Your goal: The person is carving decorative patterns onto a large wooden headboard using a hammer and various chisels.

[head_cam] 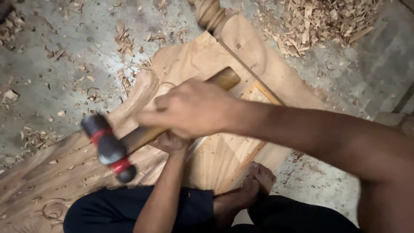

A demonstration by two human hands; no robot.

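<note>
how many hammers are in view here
1. The hammer, dark-headed with red bands and a wooden handle, is gripped in the right hand above the carved wooden panel. The left hand sits beneath it. Others may be hidden.

From my feed the light is dim and warm, soft and even, with no glare anywhere. It seems to fall from about 12 o'clock, since the brightest patch is the pale wood panel (224,60) and the frame darkens toward 6 o'clock. The hammer (110,149) head is smeared by motion blur, and the right hand (189,108) gripping it is slightly soft. The floor (64,51) and the wood shavings (319,21) at 1 o'clock look muddy with compression. The right forearm at 4 o'clock falls into shadow.
</note>
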